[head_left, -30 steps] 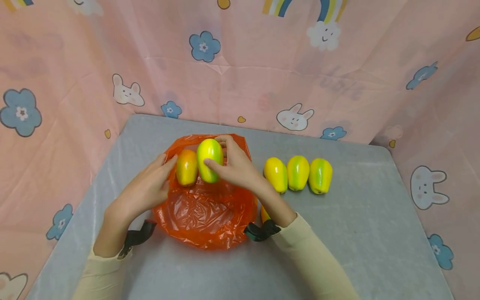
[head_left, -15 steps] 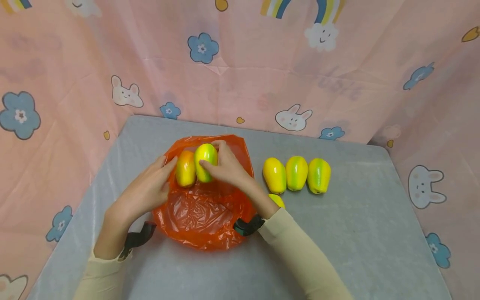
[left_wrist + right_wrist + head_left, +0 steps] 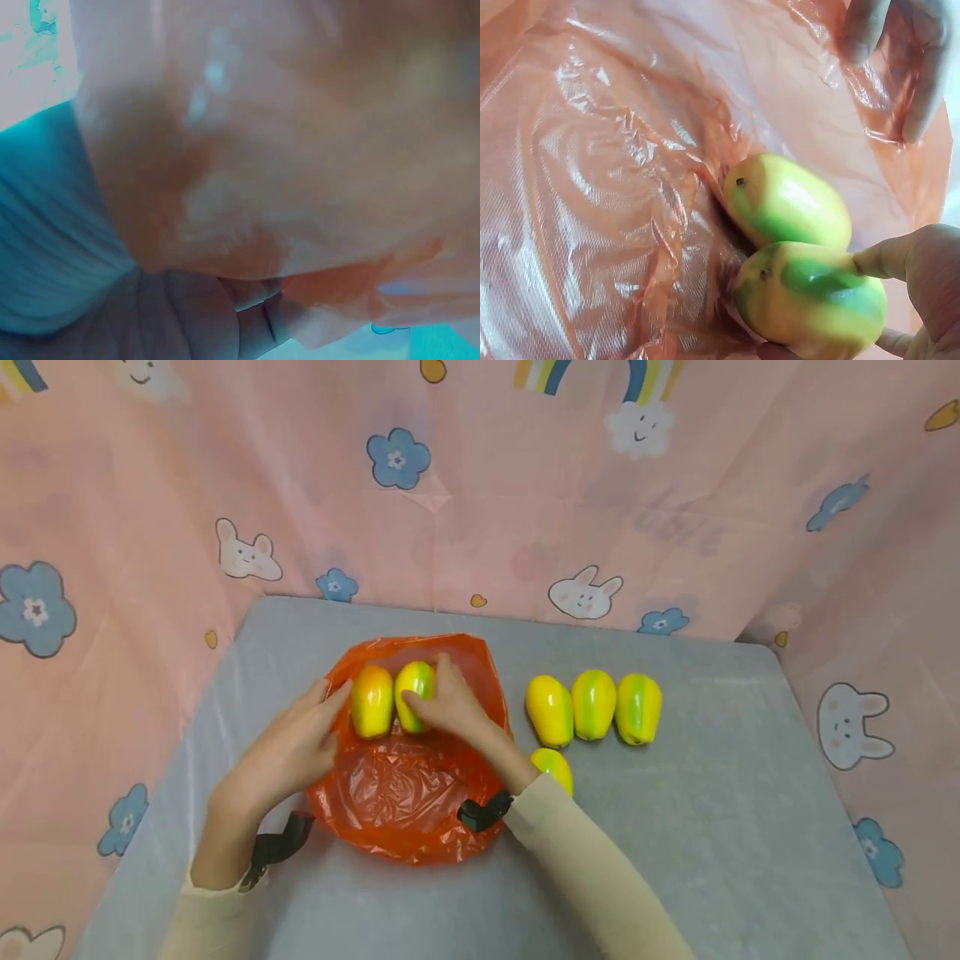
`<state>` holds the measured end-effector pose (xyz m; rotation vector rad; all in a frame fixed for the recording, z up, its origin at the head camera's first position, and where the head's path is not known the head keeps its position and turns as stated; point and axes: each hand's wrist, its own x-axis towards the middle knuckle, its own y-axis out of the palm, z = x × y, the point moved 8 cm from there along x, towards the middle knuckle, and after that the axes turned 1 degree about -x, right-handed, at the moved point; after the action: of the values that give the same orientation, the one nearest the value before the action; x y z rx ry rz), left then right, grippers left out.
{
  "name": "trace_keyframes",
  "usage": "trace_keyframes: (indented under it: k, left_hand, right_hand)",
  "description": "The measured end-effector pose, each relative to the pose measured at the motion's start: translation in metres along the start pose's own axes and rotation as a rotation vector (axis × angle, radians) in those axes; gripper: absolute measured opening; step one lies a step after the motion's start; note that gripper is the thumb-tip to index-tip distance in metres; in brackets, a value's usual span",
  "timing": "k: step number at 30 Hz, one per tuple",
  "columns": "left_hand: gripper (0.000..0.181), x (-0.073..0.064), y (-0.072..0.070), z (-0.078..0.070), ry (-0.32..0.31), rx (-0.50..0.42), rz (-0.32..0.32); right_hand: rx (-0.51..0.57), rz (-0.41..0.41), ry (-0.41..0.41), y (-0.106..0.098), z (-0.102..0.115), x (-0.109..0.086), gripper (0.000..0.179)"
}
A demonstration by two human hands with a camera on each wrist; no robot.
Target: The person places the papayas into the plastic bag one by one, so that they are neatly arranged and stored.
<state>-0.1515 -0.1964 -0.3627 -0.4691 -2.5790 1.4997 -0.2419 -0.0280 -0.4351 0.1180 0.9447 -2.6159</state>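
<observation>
A red plastic bag (image 3: 397, 797) lies spread with its mouth open on the table. Inside it, my right hand (image 3: 456, 706) grips a yellow-green papaya (image 3: 410, 687), thumb on the near side. Another papaya (image 3: 372, 703) sits just left of it in the bag; in the right wrist view the held papaya (image 3: 817, 304) touches this other papaya (image 3: 791, 199). My left hand (image 3: 288, 752) is at the bag's left rim, fingers extended and thumb apart. Bag film (image 3: 300, 150) covers most of the left wrist view and hides part of that hand.
Three papayas (image 3: 594, 706) stand in a row on the grey table (image 3: 720, 793), right of the bag. One more papaya (image 3: 552, 768) lies nearer, partly hidden by my right forearm. A pink patterned curtain (image 3: 480, 527) closes off the back and sides.
My right hand has lowered the papaya into the bag, beside the one there. The near papaya on the table shows more from behind the forearm. My left hand has barely moved.
</observation>
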Motion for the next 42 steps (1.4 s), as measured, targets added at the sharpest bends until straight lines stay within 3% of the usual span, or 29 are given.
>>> trace_keyframes:
  k: [10, 23, 35, 42]
  left_hand:
    - [0.073, -0.001, 0.004, 0.003, -0.007, -0.008, 0.002]
    - [0.071, -0.002, -0.002, 0.0, 0.05, 0.015, -0.045]
    - [0.072, -0.001, -0.004, 0.005, 0.021, -0.008, -0.025]
    - [0.071, -0.001, -0.003, 0.006, 0.011, -0.005, -0.016]
  right_hand:
    - [-0.087, -0.015, 0.003, 0.005, -0.002, 0.005, 0.069]
    - [-0.165, -0.004, 0.031, 0.012, -0.002, 0.006, 0.074]
    - [-0.272, 0.001, 0.001, 0.003, 0.011, -0.01, 0.078]
    - [-0.259, 0.003, -0.037, -0.009, 0.018, -0.028, 0.079]
